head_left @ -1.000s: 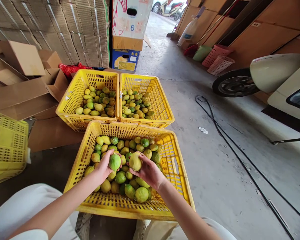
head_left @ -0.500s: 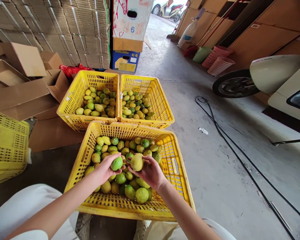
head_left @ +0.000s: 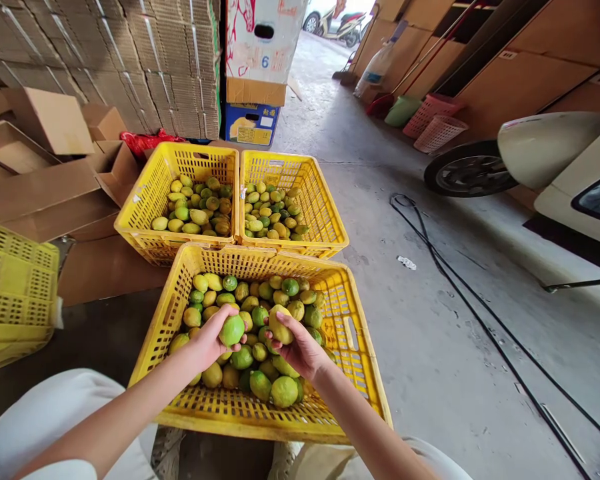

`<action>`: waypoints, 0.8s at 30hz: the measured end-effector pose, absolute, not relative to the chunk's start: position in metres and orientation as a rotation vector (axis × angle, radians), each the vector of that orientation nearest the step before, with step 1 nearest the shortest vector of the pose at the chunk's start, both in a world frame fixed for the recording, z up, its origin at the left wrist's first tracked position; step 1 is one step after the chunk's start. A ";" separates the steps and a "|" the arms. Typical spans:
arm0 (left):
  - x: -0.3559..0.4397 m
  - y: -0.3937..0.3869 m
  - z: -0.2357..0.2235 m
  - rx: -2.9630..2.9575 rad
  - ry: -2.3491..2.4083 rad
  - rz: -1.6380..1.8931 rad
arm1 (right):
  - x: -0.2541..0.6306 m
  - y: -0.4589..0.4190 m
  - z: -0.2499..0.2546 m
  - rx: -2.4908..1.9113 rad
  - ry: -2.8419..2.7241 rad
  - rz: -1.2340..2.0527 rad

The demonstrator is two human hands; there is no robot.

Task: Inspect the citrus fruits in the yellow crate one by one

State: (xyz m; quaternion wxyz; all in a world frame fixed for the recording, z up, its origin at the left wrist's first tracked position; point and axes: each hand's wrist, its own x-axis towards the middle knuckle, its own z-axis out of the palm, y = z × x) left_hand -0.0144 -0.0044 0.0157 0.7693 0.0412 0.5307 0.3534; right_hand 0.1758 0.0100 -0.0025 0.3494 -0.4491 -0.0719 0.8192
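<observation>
My left hand (head_left: 215,341) is closed around a green lemon (head_left: 231,330), which faces up between thumb and fingers. A yellow lemon (head_left: 281,325) sits in the grip of my right hand (head_left: 303,348), its thumb lying along the fruit's side. Both hands hover over the near yellow crate (head_left: 367,373), a short gap apart. Beneath them lie many green and yellow lemons, among them a large yellow-green lemon (head_left: 284,392) toward the front. My hands and forearms hide part of the fruit.
Behind stand two more yellow crates, left (head_left: 145,233) and right (head_left: 333,220), both holding lemons. Another yellow crate (head_left: 17,287) is at far left, near opened cardboard boxes (head_left: 45,193). On the right, a black cable (head_left: 445,267) crosses the floor near a white vehicle (head_left: 580,193).
My right hand has turned the yellow lemon and shifted slightly right, its thumb now along the fruit. The left hand has rotated the green lemon a little; the gap between the hands has widened.
</observation>
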 end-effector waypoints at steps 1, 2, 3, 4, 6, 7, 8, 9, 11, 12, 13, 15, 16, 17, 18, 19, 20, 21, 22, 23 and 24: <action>-0.015 -0.005 0.015 0.090 1.161 0.776 | 0.176 0.011 -0.002 -1.159 -0.162 2.128; -0.015 -0.004 0.015 0.093 1.169 0.786 | 0.176 0.012 -0.002 -1.156 -0.131 2.131; -0.015 -0.004 0.015 0.101 1.178 0.797 | 0.176 0.013 -0.001 -1.147 -0.103 2.132; -0.015 -0.004 0.015 0.111 1.183 0.816 | 0.177 0.014 -0.001 -1.134 -0.082 2.133; -0.015 -0.003 0.015 0.115 1.184 0.866 | 0.178 0.016 -0.001 -1.096 -0.074 2.135; -0.015 -0.002 0.015 0.103 1.184 0.889 | 0.179 0.017 -0.001 -1.072 -0.083 2.140; -0.014 -0.002 0.015 0.088 1.180 0.904 | 0.180 0.017 -0.001 -1.048 -0.099 2.145; -0.014 -0.002 0.015 0.073 1.175 0.906 | 0.180 0.016 -0.001 -1.025 -0.119 2.151; -0.014 -0.003 0.014 0.057 1.175 0.875 | 0.180 0.014 -0.001 -0.998 -0.168 2.157; -0.014 -0.003 0.013 0.071 1.175 0.855 | 0.179 0.012 -0.001 -1.005 -0.192 2.157; -0.014 -0.004 0.012 0.103 1.171 0.839 | 0.178 0.011 0.000 -1.029 -0.214 2.158; -0.014 -0.006 0.011 0.218 1.149 0.815 | 0.177 0.008 0.000 -1.097 -0.242 2.177; -0.014 -0.007 0.010 0.290 1.130 0.805 | 0.176 0.007 0.000 -1.126 -0.245 2.189; -0.014 -0.008 0.010 0.355 1.110 0.794 | 0.176 0.007 0.000 -1.152 -0.236 2.195; -0.014 -0.009 0.010 0.397 1.096 0.781 | 0.176 0.007 -0.001 -1.175 -0.212 2.190; -0.014 -0.010 0.010 0.408 1.090 0.772 | 0.176 0.008 -0.001 -1.195 -0.177 2.176; -0.014 -0.010 0.010 0.391 1.089 0.770 | 0.176 0.009 -0.001 -1.209 -0.138 2.159; -0.014 -0.009 0.010 0.352 1.090 0.775 | 0.177 0.010 -0.002 -1.210 -0.100 2.143; -0.014 -0.008 0.011 0.298 1.091 0.789 | 0.177 0.011 -0.002 -1.197 -0.067 2.138; -0.014 -0.007 0.012 0.245 1.089 0.813 | 0.178 0.012 -0.002 -1.171 -0.041 2.141; -0.013 -0.006 0.013 0.198 1.085 0.845 | 0.178 0.013 -0.002 -1.139 -0.020 2.146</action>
